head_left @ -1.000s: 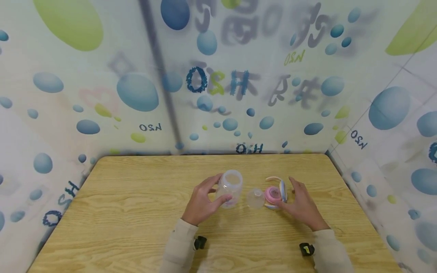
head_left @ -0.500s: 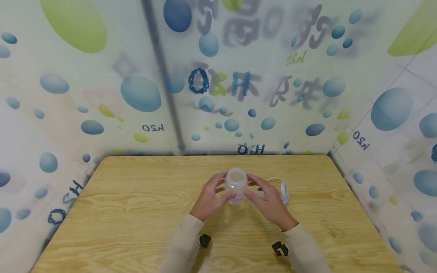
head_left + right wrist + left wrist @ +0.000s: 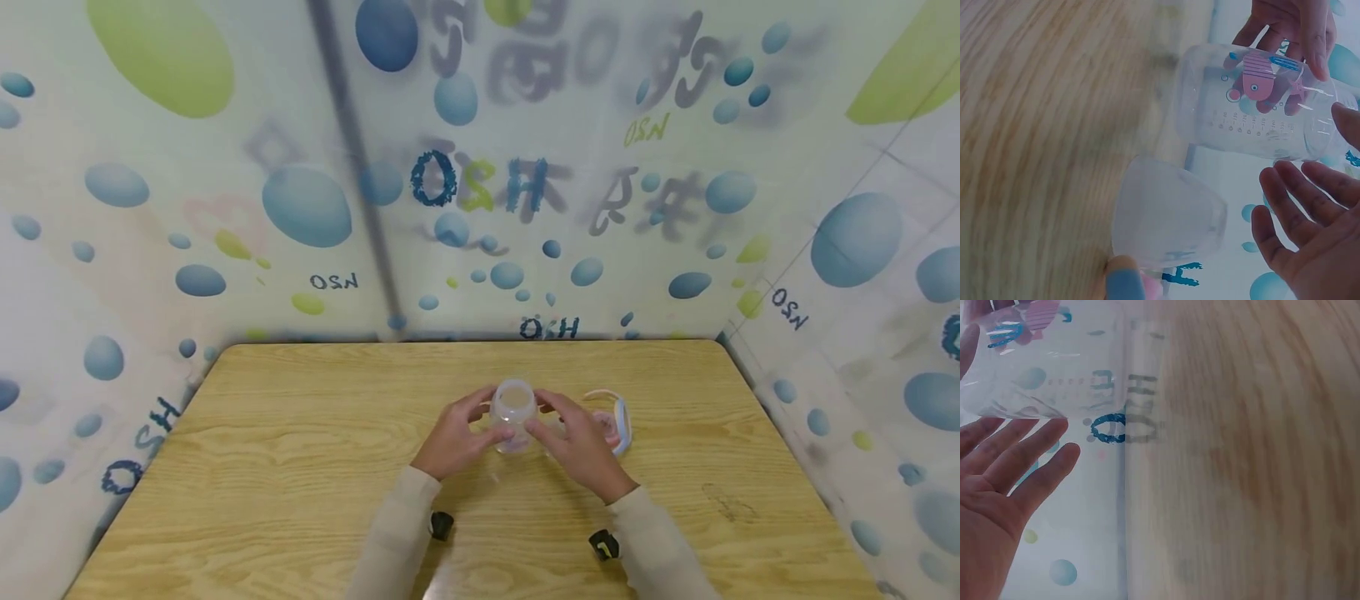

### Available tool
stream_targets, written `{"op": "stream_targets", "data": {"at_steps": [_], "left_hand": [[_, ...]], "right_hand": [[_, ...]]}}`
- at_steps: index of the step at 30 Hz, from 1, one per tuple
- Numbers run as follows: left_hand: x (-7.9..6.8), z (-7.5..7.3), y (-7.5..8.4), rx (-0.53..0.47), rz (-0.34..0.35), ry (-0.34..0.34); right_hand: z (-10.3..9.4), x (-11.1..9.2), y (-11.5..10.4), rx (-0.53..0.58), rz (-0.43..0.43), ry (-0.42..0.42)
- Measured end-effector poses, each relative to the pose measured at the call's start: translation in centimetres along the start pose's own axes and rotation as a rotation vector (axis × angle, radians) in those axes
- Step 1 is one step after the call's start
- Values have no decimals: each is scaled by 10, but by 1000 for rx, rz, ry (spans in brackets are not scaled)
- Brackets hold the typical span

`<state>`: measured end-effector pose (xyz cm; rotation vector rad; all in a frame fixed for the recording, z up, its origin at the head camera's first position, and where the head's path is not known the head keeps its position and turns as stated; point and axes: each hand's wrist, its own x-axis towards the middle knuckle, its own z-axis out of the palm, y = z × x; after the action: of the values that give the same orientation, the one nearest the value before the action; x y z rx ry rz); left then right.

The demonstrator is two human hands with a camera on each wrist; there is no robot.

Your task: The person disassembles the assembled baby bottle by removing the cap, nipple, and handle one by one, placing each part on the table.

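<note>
A clear baby bottle (image 3: 514, 410), without a top, stands upright between my two hands. Its wall carries a pink fish print and a measuring scale, seen in the right wrist view. My left hand (image 3: 457, 437) holds it from the left, thumb in front and fingers behind. From the right, my right hand (image 3: 581, 446) has its thumb and fingertips on the bottle near the neck. A translucent domed cap (image 3: 1166, 212) stands just right of the bottle, mostly hidden behind my right hand in the head view.
Right of my right hand lies a pink ring piece (image 3: 604, 423) with a blue and cream handle (image 3: 624, 425). All of it rests on a wooden table (image 3: 315, 467). A patterned wall covering (image 3: 480, 250) rises behind the far edge and along both sides.
My right hand has left the pink ring piece and moved left onto the bottle, joining my left hand. The bottle has shifted slightly right overall.
</note>
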<state>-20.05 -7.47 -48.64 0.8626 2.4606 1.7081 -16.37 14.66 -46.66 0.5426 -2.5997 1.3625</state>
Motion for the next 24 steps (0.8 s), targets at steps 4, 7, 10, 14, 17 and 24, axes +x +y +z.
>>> {"op": "stream_targets", "data": {"at_steps": [4, 7, 10, 14, 17, 24], "left_hand": [[-2, -1, -2, 12, -11, -24], [-2, -1, -4, 22, -15, -34], [-3, -1, -4, 14, -19, -49], [-5, -2, -2, 2, -32, -67], [-6, -2, -1, 2, -35, -70], [-6, -3, -3, 24, -36, -64]], "right_hand": [[3, -1, 1, -45, -10, 8], [3, -2, 0, -69, -6, 15], [3, -3, -1, -77, 0, 14], [2, -4, -2, -85, 1, 11], [2, -4, -2, -93, -9, 12], [1, -4, -3, -112, 3, -2]]}}
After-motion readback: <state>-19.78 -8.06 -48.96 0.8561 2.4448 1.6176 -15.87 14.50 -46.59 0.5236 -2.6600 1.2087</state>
